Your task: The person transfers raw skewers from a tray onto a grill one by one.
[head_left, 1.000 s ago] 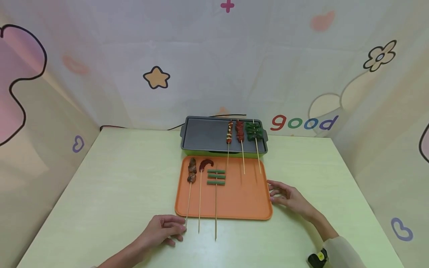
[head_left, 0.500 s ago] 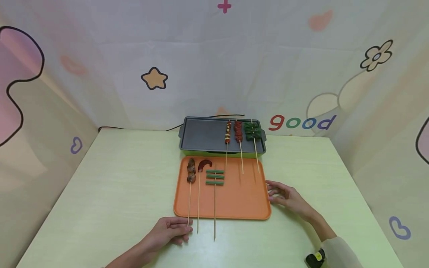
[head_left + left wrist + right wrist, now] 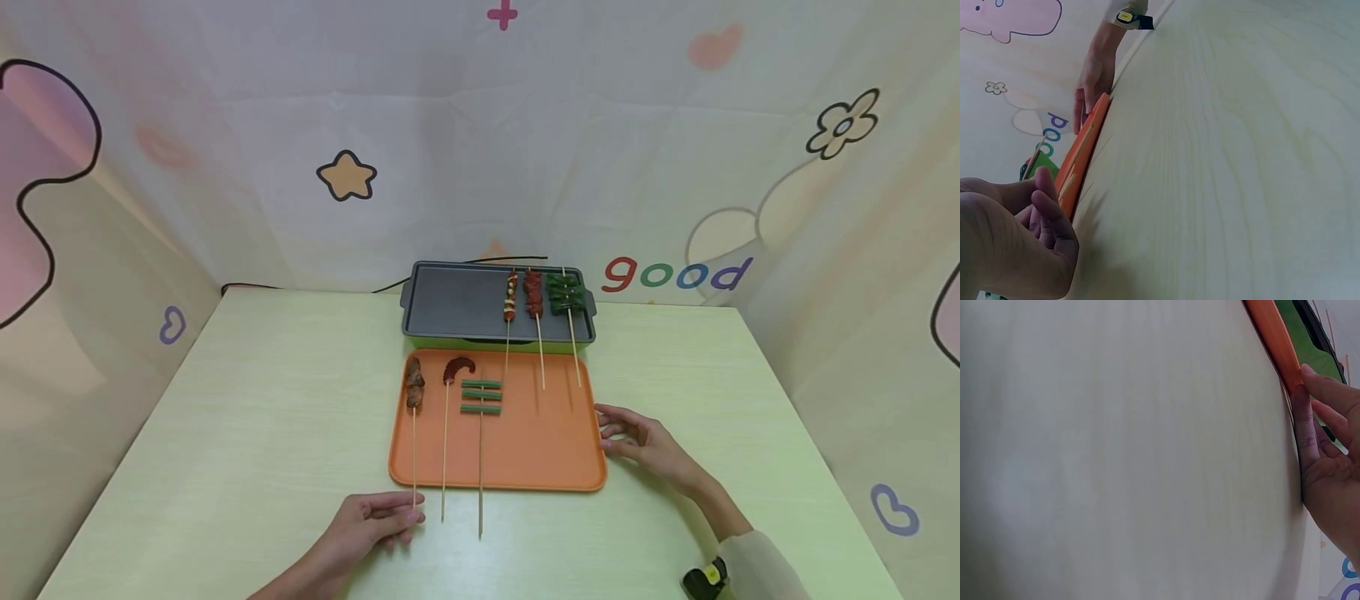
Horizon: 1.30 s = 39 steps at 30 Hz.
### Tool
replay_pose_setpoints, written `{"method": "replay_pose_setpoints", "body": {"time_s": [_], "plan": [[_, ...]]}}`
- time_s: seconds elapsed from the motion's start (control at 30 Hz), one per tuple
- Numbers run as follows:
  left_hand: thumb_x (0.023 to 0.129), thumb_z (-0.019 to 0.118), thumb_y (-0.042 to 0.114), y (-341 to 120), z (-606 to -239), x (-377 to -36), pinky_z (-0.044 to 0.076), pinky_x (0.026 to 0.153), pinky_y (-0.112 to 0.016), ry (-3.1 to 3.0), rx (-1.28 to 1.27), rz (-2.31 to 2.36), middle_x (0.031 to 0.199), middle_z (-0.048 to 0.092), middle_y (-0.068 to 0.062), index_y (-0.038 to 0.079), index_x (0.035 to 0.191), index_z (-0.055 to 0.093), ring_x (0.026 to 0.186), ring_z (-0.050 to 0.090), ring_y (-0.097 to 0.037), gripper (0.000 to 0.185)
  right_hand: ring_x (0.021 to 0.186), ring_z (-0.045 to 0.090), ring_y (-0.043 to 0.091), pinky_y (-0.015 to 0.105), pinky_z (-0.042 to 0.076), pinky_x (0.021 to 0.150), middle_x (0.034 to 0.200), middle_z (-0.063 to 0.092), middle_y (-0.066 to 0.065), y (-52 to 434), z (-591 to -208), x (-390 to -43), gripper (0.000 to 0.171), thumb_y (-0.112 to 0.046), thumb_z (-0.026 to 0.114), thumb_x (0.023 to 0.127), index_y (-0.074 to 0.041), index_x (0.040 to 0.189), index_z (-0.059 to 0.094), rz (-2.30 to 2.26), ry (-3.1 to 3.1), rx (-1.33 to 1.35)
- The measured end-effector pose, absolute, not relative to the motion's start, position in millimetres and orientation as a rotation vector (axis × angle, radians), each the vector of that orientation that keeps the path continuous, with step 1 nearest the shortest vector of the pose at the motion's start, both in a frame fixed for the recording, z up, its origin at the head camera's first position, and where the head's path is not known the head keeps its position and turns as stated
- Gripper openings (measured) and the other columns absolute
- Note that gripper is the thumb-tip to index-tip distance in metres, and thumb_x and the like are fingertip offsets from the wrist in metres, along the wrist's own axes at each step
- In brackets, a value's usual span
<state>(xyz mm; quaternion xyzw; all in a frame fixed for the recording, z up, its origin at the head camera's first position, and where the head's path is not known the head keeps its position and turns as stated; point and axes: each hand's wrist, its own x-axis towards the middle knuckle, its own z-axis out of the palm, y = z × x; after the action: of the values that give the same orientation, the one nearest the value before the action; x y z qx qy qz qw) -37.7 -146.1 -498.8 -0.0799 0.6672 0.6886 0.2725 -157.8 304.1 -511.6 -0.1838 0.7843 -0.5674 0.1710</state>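
My left hand (image 3: 403, 514) lies on the table in front of the orange tray (image 3: 540, 454) and pinches the near end of the leftmost skewer, whose brown meat (image 3: 414, 390) lies at the tray's far left. The left wrist view shows the left hand (image 3: 1044, 200) with thumb and fingers closed on the stick (image 3: 1067, 185). Beside it lie a red sausage skewer (image 3: 458, 367) and a green bean skewer (image 3: 481, 396). My right hand (image 3: 619, 430) rests with relaxed fingers against the tray's right edge, as the right wrist view shows of the hand (image 3: 1322, 431) and the tray edge (image 3: 1272, 334).
A grey grill pan (image 3: 453, 304) stands behind the tray with three skewers at its right end: a mixed one (image 3: 512, 296), a red one (image 3: 535, 293) and a green one (image 3: 565, 293). A black cable (image 3: 247, 285) runs along the back wall. Patterned cloth walls enclose the table.
My left hand has closed on the end of the meat skewer and the skewer has shifted left on the tray. The right hand has stayed in place.
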Motion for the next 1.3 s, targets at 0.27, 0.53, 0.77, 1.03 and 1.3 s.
{"method": "replay_pose_setpoints", "body": {"time_s": [0.27, 0.53, 0.77, 1.03, 1.3], "plan": [[0.095, 0.072, 0.019, -154, -491, -33, 0.043, 0.066, -0.019, 1.864, -0.154, 1.891, 0.099, 0.080, 0.004, -0.006, 0.132, 0.064, 0.072, 0.066, -0.007, 0.044, 0.108, 0.063, 0.000, 0.016, 0.053, 0.089, 0.133, 0.058, 0.020, 305, -514, -159, 0.059, -0.007, 0.066, 0.098, 0.005, 0.151, 0.043, -1.605, 2.231, -0.506], [0.094, 0.074, 0.022, -159, -476, -50, 0.044, 0.066, -0.019, 1.984, -0.243, 1.878, 0.105, 0.079, 0.000, -0.005, 0.132, 0.065, 0.069, 0.063, -0.006, 0.047, 0.107, 0.062, 0.000, 0.016, 0.053, 0.088, 0.133, 0.054, 0.032, 304, -514, -158, 0.057, -0.005, 0.065, 0.099, 0.009, 0.149, 0.042, -1.617, 2.233, -0.549], [0.092, 0.076, 0.021, -159, -471, -80, 0.041, 0.063, -0.021, 2.057, -0.249, 1.876, 0.106, 0.079, -0.001, -0.002, 0.129, 0.069, 0.068, 0.061, -0.007, 0.043, 0.106, 0.063, 0.000, 0.016, 0.054, 0.087, 0.131, 0.057, 0.025, 304, -515, -158, 0.057, -0.003, 0.064, 0.098, 0.010, 0.149, 0.042, -1.629, 2.238, -0.558], [0.093, 0.075, 0.017, -156, -466, -116, 0.040, 0.062, -0.024, 2.134, -0.185, 1.856, 0.104, 0.079, -0.004, -0.002, 0.125, 0.071, 0.066, 0.051, -0.007, 0.037, 0.107, 0.063, 0.000, 0.016, 0.054, 0.087, 0.131, 0.059, 0.021, 303, -514, -157, 0.057, -0.004, 0.065, 0.098, 0.011, 0.149, 0.042, -1.643, 2.218, -0.533], [0.095, 0.073, 0.021, -157, -457, -147, 0.038, 0.069, -0.025, 2.117, -0.080, 1.788, 0.129, 0.071, -0.013, 0.000, 0.130, 0.068, 0.086, 0.058, -0.007, 0.041, 0.108, 0.063, 0.000, 0.016, 0.054, 0.089, 0.133, 0.058, 0.023, 305, -516, -157, 0.057, -0.003, 0.064, 0.099, 0.010, 0.149, 0.042, -1.656, 2.207, -0.534]]}}
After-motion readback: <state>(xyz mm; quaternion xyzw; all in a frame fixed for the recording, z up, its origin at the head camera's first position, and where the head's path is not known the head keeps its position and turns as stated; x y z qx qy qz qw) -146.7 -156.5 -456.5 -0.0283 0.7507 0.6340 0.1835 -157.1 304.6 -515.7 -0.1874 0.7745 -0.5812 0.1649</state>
